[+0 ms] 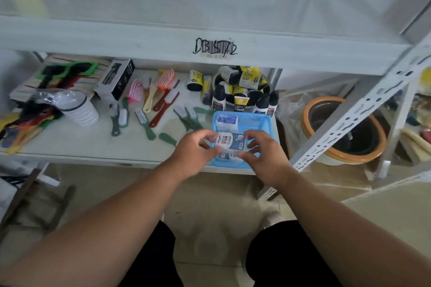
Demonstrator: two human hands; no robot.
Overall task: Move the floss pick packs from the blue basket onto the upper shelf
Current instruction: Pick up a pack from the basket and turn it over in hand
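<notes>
**Readable marks: one shelf label, little else**

On the front edge of the upper shelf (140,39), right of its middle, a barcode sticker (215,48) is scrawled over in black marker; beneath the bars the printed code reads roughly "D1-1-2-2", the last digits unsure; the floss pick pack (229,143) held over the blue basket (254,121) carries Chinese characters on a white and dark-blue label, too small to read; print on the bottles (219,98) behind is blurred.
</notes>
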